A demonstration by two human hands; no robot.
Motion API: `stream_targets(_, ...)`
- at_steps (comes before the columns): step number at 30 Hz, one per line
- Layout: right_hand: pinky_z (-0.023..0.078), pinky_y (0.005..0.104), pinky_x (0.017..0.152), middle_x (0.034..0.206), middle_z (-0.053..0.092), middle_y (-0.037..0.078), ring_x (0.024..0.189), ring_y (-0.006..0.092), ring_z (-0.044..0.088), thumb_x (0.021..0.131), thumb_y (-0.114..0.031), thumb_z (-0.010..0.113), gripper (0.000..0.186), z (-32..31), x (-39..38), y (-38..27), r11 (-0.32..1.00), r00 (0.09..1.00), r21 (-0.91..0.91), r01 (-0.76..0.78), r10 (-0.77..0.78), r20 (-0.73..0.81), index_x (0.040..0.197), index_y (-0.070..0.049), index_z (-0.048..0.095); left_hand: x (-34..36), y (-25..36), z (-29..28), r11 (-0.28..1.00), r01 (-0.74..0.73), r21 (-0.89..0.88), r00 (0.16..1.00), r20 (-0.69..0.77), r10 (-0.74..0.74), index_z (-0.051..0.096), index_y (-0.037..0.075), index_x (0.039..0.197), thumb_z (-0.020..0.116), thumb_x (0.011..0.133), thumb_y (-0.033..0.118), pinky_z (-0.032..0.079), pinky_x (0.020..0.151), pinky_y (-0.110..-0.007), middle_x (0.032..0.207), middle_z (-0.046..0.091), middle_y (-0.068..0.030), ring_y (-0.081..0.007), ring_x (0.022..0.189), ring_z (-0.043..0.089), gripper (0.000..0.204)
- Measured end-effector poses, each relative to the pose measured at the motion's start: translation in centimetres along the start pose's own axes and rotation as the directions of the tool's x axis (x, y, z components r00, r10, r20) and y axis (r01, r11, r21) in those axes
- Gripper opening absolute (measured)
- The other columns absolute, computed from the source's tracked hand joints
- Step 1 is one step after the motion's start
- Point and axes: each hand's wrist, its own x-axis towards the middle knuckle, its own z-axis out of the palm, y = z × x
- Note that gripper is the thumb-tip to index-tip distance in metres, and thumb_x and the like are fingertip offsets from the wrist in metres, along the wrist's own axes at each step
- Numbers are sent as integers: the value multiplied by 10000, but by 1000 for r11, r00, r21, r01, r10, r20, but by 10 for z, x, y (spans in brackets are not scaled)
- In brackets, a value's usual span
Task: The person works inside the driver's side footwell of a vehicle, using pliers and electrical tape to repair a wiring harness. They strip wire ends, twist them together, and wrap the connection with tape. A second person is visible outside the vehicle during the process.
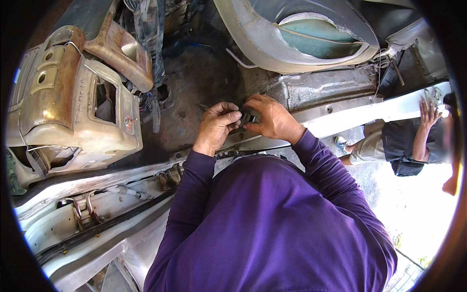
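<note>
My left hand (217, 125) and my right hand (273, 119) meet in front of my chest, above the sill of a stripped vehicle cabin. The curled fingers of my right hand hold a small dark part with a light metallic band (250, 118). My left thumb and fingers are pinched together close against that part. Whatever sits in this pinch is mostly covered by the fingers. A thin dark tip (202, 106) shows just beyond my left knuckles; I cannot tell whether it belongs to something in the hand.
A worn beige dashboard (53, 104) with openings and loose wires stands at left. A torn grey seat (262, 36) is at the upper right, above the bare metal floor (189, 82). An open door frame (112, 194) lies lower left. Another person's hand (429, 114) touches the white sill at far right.
</note>
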Motion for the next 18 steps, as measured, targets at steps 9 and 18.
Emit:
stream_targets(9, 512, 381, 928, 1142, 628, 124, 1045, 299, 649, 808, -58, 743, 292, -18, -19, 31, 922, 985, 346, -173, 170, 41, 1095, -22, 703, -2, -6, -19, 988, -16, -156, 1000, 13, 19, 704, 64, 1037, 741, 909, 17, 565, 684, -281, 860, 701, -32, -145, 739, 679, 141)
stream_targets(18, 498, 346, 920, 1049, 669, 91, 1010, 218, 638, 822, -45, 766, 278, -33, -14, 36, 837, 946, 441, -324, 272, 177, 1091, -21, 701, -6, 10, -24, 992, 35, -118, 989, 146, -17, 698, 23, 1077, 691, 941, 53, 600, 768, -323, 921, 723, -57, -181, 821, 721, 139)
